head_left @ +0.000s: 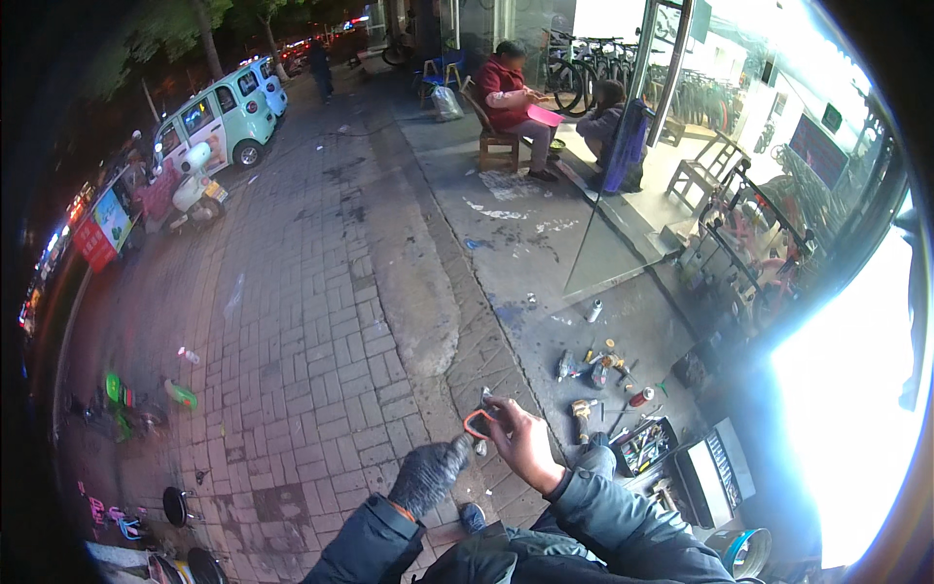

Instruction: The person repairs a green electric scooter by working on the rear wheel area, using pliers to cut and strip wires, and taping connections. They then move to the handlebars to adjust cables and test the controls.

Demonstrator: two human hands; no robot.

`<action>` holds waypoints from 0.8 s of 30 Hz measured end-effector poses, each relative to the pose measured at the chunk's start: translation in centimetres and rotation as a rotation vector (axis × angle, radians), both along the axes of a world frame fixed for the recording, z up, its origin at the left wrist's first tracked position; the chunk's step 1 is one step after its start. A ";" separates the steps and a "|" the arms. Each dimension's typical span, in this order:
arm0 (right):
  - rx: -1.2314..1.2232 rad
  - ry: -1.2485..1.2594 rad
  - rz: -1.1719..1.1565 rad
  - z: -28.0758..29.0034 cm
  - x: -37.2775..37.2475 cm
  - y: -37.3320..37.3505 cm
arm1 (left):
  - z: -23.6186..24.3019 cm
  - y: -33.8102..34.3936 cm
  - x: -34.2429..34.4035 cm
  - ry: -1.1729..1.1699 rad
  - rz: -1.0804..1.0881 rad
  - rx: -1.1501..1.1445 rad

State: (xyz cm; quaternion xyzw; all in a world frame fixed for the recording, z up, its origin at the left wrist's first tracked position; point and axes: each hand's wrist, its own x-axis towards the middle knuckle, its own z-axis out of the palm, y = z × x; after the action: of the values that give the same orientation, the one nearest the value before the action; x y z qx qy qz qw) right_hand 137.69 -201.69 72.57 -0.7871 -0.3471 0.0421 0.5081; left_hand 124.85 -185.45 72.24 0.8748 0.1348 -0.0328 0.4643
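Note:
In front of me, my right hand (525, 445) is bare and pinches a small orange-red loop-shaped piece (469, 422) between thumb and fingers. A small greyish bit shows just above the fingertips; I cannot tell whether it belongs to the loop. My left hand (430, 477), in a dark grey knit glove, is closed, with its fingertips just below the loop. Whether those fingertips touch the loop or grip something small is hidden. Both hands are held above the pavement, over my own shoe (473, 517).
To the right lie an open toolbox (644, 444), a yellow cordless drill (584, 414), more power tools (603, 365) and a spray can (594, 310). A glass door (623, 214) stands ajar. Ahead, a seated person (511, 107) holds something pink. A green child's bike (126, 404) is at left.

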 end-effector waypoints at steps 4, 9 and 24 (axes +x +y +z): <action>0.002 -0.158 0.089 -1.9 -0.8 -3.0 | -1.0 -3.4 -1.4 -0.213 -0.129 0.236; -0.022 -0.088 0.040 -4.2 -3.4 -5.7 | -3.6 -6.6 -1.3 -0.146 0.256 -0.126; -0.022 0.591 -0.378 -6.4 -6.5 -5.3 | -4.7 -8.0 -0.5 -0.242 0.126 -0.101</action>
State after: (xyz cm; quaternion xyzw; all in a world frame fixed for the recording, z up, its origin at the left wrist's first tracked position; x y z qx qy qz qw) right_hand 131.15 -207.03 66.13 -0.7966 -0.0326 0.1769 0.5771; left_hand 124.34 -193.42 67.58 0.8376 0.1307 0.0952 0.5219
